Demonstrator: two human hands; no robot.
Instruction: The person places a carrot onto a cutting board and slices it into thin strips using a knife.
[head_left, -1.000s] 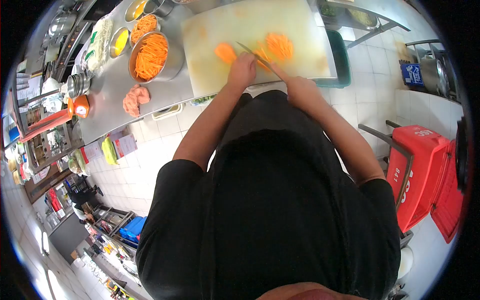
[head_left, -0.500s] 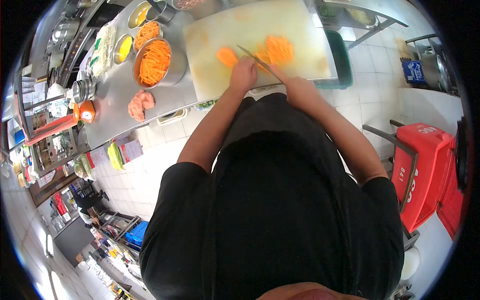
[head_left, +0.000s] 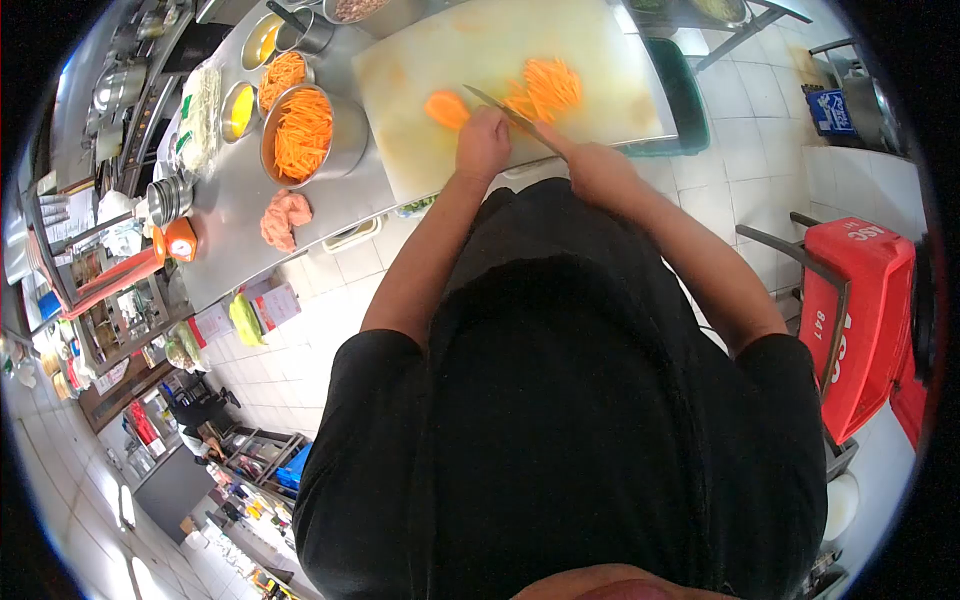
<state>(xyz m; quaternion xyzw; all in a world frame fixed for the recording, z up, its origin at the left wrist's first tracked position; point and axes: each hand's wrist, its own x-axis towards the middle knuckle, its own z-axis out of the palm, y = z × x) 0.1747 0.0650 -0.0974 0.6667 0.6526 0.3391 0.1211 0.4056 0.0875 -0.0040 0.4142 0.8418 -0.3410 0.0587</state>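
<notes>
My right hand [head_left: 602,175] is wrapped round the handle of a kitchen knife [head_left: 513,119], its blade pointing up and left over a worn white cutting board [head_left: 420,165]. Close to the blade, my left hand [head_left: 483,143] is curled with its fingers pressed down on carrot. Sliced carrot [head_left: 446,109] sticks out at the left of that hand. What lies right under the fingertips is hidden. Carrot strips [head_left: 550,86] lie in a loose heap on the board, just right of the blade.
Left of the board stand a deep metal pot [head_left: 345,140] of carrot strips, a smaller carrot container [head_left: 283,78] and a bowl with yellow contents [head_left: 239,112]. A pink cloth [head_left: 285,219] lies near the steel table's edge. A green bin [head_left: 688,95] and red crate [head_left: 855,320] are at right.
The whole view has shifted slightly. Both hands and the knife keep nearly the same place on the board, with the blade still between the carrot slices and the strips.
</notes>
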